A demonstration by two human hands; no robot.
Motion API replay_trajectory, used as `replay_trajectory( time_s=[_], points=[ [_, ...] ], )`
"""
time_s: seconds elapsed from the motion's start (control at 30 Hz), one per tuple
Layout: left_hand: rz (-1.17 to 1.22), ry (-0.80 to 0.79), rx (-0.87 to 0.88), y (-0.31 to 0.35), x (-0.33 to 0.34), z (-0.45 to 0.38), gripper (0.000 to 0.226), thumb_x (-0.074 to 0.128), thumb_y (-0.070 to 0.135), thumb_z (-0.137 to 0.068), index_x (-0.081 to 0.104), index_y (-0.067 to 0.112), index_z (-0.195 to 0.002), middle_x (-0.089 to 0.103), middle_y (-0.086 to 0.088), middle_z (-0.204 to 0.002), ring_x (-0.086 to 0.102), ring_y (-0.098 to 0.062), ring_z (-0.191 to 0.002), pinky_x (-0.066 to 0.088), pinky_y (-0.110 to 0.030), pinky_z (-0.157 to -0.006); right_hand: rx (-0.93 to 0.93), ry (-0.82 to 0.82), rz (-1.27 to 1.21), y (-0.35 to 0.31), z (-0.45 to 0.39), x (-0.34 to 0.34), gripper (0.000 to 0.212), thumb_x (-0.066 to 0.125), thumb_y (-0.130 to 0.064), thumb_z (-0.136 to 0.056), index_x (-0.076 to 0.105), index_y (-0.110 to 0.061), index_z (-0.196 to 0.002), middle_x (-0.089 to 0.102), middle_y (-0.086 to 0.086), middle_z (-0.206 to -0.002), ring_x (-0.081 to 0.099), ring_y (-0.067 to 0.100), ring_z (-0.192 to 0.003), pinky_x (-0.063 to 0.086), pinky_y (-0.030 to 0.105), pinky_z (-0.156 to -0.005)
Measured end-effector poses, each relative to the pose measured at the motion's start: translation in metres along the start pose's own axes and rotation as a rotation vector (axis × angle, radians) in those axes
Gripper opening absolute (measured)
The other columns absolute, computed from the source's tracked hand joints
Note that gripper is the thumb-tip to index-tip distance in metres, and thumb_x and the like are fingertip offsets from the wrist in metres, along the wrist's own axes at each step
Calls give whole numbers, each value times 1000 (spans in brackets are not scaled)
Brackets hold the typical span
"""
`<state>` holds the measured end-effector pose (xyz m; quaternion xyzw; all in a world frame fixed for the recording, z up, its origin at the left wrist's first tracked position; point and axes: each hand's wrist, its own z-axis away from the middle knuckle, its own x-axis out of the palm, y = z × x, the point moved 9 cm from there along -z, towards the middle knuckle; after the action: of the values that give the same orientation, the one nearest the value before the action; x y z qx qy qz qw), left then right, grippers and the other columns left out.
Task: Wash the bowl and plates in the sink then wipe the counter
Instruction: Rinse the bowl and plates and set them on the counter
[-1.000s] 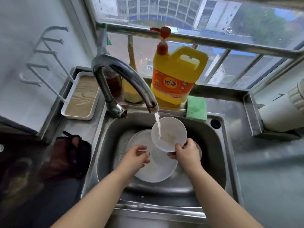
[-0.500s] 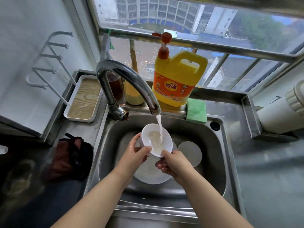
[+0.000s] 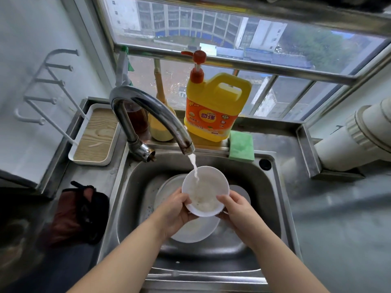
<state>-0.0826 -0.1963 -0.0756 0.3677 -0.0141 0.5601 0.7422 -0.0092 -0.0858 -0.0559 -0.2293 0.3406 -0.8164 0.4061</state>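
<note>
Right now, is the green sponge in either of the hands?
No, the green sponge lies on the sink's back edge, while both hands grip the white bowl under the tap's stream.

The large white plate [image 3: 190, 231] in the sink [image 3: 135, 187] is covered across its middle by the bowl [image 3: 205, 191] and the left hand [image 3: 175, 210]; the smaller plate [image 3: 241, 192] behind is mostly hidden by the right hand [image 3: 237, 210]. The fingers of both hands under the bowl are not seen. Both forearms are cut by the lower edge. The brown bottle [image 3: 137, 119] is largely masked by the tap [image 3: 152, 115]. The white pipe [image 3: 355, 140] is cut off at the right edge. The dark red cloth [image 3: 78, 212] on the left is too dim to be identified with certainty
</note>
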Motion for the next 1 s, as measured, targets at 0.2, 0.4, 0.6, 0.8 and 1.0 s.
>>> replay_trajectory(
  time_s=[0.2, 0.4, 0.6, 0.8, 1.0],
  points=[
    [-357, -73, 270, 49, 1, 14, 55, 51, 7, -78, 53, 34, -126, 60, -7, -119, 59, -25, -110, 56, -33, -80, 90, -43, -354, 9, -10, 21, 21, 46, -14, -98, 56, -12, -116, 63, 17, -114, 62, 30, -105, 54, 38, -85],
    [-461, 101, 256, 53, -30, 18, 47, 59, 37, -89, 46, 29, -134, 59, -8, -120, 63, -26, -103, 58, -34, -77, 218, -95, -340, 30, -16, 42, 38, 37, -44, -99, 52, -16, -119, 62, 16, -106, 61, 27, -92, 51, 36, -78],
    [-593, 187, 95, 16, -42, 10, 53, 40, 52, -95, 36, 27, -141, 47, -9, -140, 54, -27, -120, 48, -37, -98, 414, 115, -215, 47, -10, 15, 50, 61, -48, -86, 49, -7, -111, 55, 15, -75, 55, 21, -61, 50, 28, -53],
    [-1171, 37, 572, 33, -17, 12, 33, 63, 43, -86, 58, 26, -114, 54, 8, -117, 47, -11, -116, 41, -37, -102, 354, 212, 18, 29, -20, -6, 56, 58, -60, -83, 56, -5, -96, 58, 13, -70, 57, 17, -55, 50, 25, -53],
    [-510, -45, 371, 47, -24, 3, 18, 59, 30, -91, 65, 13, -95, 64, -10, -88, 59, -22, -84, 47, -39, -78, 261, 156, 238, 8, -32, -5, 64, 34, -70, -88, 54, -13, -112, 64, 10, -81, 63, 20, -69, 53, 30, -63]
  ],
)
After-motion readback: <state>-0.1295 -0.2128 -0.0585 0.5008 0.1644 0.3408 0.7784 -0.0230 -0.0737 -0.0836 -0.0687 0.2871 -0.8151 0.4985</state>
